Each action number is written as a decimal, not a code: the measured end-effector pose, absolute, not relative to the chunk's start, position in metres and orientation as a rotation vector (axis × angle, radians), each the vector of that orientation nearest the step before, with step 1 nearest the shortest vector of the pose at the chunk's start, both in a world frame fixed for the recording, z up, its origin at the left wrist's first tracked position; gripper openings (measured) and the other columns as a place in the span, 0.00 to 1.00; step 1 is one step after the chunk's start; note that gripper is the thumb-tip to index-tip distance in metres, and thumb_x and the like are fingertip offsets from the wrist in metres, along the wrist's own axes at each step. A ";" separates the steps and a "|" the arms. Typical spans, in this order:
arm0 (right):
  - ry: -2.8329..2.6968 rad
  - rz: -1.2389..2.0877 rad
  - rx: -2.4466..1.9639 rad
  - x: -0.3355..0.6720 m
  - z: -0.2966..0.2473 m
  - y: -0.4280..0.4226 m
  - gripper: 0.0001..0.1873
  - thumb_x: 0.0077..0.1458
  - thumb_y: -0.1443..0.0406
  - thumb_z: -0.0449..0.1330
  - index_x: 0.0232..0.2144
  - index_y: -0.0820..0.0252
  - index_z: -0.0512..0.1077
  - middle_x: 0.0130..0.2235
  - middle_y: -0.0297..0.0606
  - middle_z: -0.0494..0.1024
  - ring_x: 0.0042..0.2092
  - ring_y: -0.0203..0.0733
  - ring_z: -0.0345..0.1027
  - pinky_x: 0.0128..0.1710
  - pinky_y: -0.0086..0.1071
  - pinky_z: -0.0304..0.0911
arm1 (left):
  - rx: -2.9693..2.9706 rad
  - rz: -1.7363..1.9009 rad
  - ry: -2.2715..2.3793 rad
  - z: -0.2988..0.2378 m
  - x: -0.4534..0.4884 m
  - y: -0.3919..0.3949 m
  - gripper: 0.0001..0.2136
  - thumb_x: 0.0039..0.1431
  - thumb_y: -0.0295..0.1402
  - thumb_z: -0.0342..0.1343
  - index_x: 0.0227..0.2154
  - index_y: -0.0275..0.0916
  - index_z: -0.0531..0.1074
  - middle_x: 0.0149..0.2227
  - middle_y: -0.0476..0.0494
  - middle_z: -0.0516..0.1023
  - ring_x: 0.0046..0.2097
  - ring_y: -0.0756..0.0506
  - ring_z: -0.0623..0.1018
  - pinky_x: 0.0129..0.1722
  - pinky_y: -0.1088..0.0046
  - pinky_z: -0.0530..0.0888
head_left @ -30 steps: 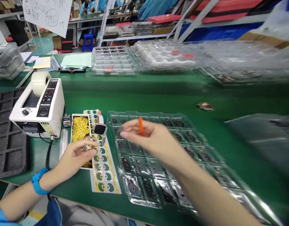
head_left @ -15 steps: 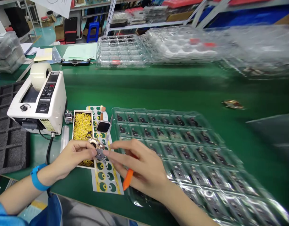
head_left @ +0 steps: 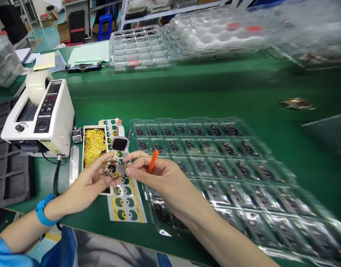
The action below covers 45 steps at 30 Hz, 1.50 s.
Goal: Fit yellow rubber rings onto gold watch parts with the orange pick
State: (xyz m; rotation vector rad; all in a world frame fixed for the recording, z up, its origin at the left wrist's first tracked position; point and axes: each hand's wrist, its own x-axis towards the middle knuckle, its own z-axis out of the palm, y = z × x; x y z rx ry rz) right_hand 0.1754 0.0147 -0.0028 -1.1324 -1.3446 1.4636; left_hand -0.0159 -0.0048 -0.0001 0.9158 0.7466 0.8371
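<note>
My left hand is shut on a round gold metal part with a dark centre, held above a box of yellow rubber bands. My right hand is at the part, with a small grey metal piece at its fingertips. I cannot tell if that piece is joined to the gold part. An orange tool sticks up from between the right fingers. A smartwatch lies just beyond the hands on a sticker sheet with green and yellow labels. A blue strap circles my left wrist.
A clear tray of black components lies to the right on the green mat. A tape dispenser and grey foam tray stand left. Stacked clear trays and a gold object lie beyond.
My hands have risen and closed together around the gold part. The orange tool has turned from pointing down to pointing up. Everything on the table sits higher in the view.
</note>
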 end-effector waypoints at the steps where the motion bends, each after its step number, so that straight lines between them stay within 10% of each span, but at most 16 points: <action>1: -1.334 1.473 -1.141 0.175 -0.004 0.015 0.13 0.46 0.57 0.67 0.19 0.58 0.72 0.37 0.38 0.75 0.38 0.42 0.70 0.38 0.38 0.67 | 0.934 0.832 0.760 -0.001 -0.015 -0.005 0.22 0.62 0.24 0.53 0.54 0.54 0.70 0.47 0.51 0.77 0.45 0.51 0.76 0.52 0.73 0.72; 45: -1.720 0.796 -1.226 0.154 -0.007 0.004 0.08 0.55 0.71 0.57 0.24 0.58 0.70 0.32 0.36 0.75 0.35 0.40 0.70 0.33 0.33 0.65 | 1.065 0.928 1.115 -0.006 0.003 -0.009 0.13 0.57 0.32 0.57 0.46 0.40 0.72 0.27 0.50 0.72 0.33 0.47 0.76 0.37 0.71 0.75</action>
